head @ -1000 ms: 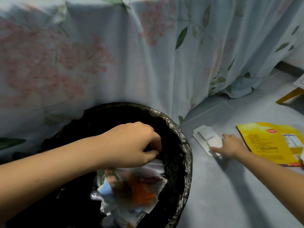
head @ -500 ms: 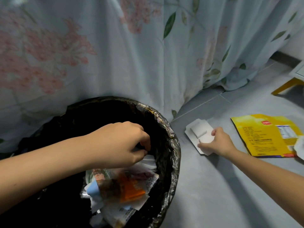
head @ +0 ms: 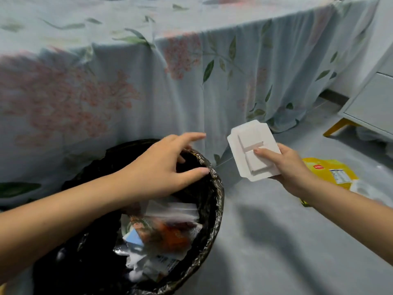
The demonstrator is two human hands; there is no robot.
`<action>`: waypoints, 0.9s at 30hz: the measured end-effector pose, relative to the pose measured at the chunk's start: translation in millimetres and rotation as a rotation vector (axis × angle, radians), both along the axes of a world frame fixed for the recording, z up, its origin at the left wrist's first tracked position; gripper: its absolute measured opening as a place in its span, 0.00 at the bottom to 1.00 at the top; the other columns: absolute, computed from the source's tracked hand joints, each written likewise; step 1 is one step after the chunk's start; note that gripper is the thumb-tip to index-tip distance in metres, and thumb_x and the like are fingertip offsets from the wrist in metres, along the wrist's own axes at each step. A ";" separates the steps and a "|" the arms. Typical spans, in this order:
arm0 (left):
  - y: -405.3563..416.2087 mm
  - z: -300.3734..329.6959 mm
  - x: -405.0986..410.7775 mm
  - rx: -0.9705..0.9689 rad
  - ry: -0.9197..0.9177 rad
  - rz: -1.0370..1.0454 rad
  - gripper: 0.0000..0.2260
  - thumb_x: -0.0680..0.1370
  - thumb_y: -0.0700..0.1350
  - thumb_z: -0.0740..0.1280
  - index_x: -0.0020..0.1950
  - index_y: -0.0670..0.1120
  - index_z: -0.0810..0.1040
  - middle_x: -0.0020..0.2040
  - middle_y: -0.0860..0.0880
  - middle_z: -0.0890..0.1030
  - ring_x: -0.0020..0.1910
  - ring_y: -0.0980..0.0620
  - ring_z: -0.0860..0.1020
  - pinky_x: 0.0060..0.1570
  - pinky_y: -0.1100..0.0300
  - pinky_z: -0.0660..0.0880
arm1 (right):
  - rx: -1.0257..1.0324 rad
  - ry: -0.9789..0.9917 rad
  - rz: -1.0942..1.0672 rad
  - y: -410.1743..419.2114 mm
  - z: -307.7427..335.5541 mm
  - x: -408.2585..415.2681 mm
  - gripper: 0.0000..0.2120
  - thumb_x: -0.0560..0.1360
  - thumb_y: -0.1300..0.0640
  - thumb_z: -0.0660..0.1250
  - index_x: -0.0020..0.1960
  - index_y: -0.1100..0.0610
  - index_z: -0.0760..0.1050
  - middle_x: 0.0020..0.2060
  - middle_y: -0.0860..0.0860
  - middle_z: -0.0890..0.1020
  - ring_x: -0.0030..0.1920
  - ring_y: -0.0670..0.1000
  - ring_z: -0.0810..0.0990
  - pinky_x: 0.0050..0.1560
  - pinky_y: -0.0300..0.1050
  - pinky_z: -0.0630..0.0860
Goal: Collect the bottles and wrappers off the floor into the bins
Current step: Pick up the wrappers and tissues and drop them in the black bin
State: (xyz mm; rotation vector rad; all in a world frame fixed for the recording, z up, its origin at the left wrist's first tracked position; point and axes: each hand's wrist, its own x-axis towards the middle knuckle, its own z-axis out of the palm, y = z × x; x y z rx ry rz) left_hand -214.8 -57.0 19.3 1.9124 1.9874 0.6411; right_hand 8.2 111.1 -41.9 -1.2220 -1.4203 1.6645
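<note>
Above grey floor (head: 276, 241), white wrapper (head: 253, 150) pinched in right-hand fingers (head: 264, 151), left fingers (head: 191, 137) spread over bin (head: 214, 201)

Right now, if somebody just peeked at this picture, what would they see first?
Probably the white packet, held up in the air by the right hand, just right of the bin. Next comes that big black-lined bin at lower left, with wrappers piled inside and the left hand spread open over its rim. A yellow wrapper lies on the floor at far right.

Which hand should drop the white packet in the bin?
Probably the right hand: it already grips the white packet just beside the bin. The left hand hovers open over the rim.
</note>
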 end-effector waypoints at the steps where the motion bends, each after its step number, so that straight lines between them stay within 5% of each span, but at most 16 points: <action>1: 0.6 6.6 1.6 0.067 -0.096 0.057 0.34 0.66 0.69 0.65 0.70 0.64 0.64 0.59 0.55 0.75 0.50 0.61 0.78 0.55 0.60 0.76 | 0.020 0.042 0.068 -7.2 19.4 -2.8 0.06 0.71 0.59 0.71 0.48 0.53 0.78 0.40 0.50 0.82 0.37 0.49 0.80 0.32 0.40 0.78; 5: 6.1 35.7 3.9 0.313 -0.414 0.226 0.35 0.62 0.68 0.69 0.67 0.62 0.68 0.60 0.58 0.75 0.54 0.61 0.79 0.52 0.58 0.79 | 0.085 -0.034 0.448 -39.2 77.3 -11.5 0.07 0.63 0.58 0.73 0.41 0.53 0.82 0.36 0.49 0.84 0.35 0.47 0.82 0.32 0.36 0.77; 9: -1.1 53.3 11.6 0.156 -0.417 0.152 0.29 0.60 0.67 0.72 0.59 0.59 0.77 0.55 0.60 0.80 0.51 0.65 0.80 0.51 0.63 0.77 | 0.179 -0.196 0.675 -70.8 92.1 -23.1 0.06 0.66 0.61 0.77 0.41 0.55 0.81 0.34 0.48 0.83 0.35 0.44 0.80 0.35 0.35 0.76; 14: -12.9 55.6 21.6 -0.132 -0.426 0.034 0.14 0.65 0.48 0.79 0.49 0.52 0.84 0.42 0.56 0.86 0.41 0.61 0.82 0.44 0.67 0.78 | 0.255 -0.295 0.730 -86.3 96.2 -33.2 0.10 0.67 0.56 0.77 0.41 0.62 0.81 0.32 0.50 0.77 0.35 0.45 0.76 0.38 0.40 0.69; 20: -12.4 58.8 6.2 -0.160 -0.553 0.153 0.11 0.65 0.44 0.79 0.46 0.49 0.85 0.41 0.50 0.86 0.38 0.56 0.83 0.37 0.69 0.78 | 0.176 -0.219 0.678 -76.8 88.6 -30.5 0.11 0.68 0.52 0.75 0.44 0.59 0.82 0.35 0.51 0.80 0.33 0.47 0.77 0.32 0.37 0.75; 23: -11.5 55.3 -14.5 -0.205 -0.472 0.204 0.11 0.64 0.46 0.80 0.44 0.49 0.85 0.40 0.50 0.86 0.37 0.56 0.83 0.38 0.67 0.78 | 0.161 -0.207 0.533 -60.2 74.5 -25.8 0.10 0.73 0.53 0.70 0.46 0.60 0.81 0.34 0.50 0.80 0.31 0.47 0.76 0.30 0.37 0.75; 27: -11.8 37.5 -43.9 -0.398 -0.114 0.184 0.09 0.64 0.51 0.79 0.42 0.52 0.85 0.35 0.54 0.84 0.32 0.61 0.80 0.35 0.68 0.75 | 0.173 -0.300 0.403 -34.4 47.3 -13.0 0.07 0.74 0.54 0.70 0.45 0.59 0.81 0.33 0.49 0.81 0.30 0.46 0.75 0.31 0.37 0.73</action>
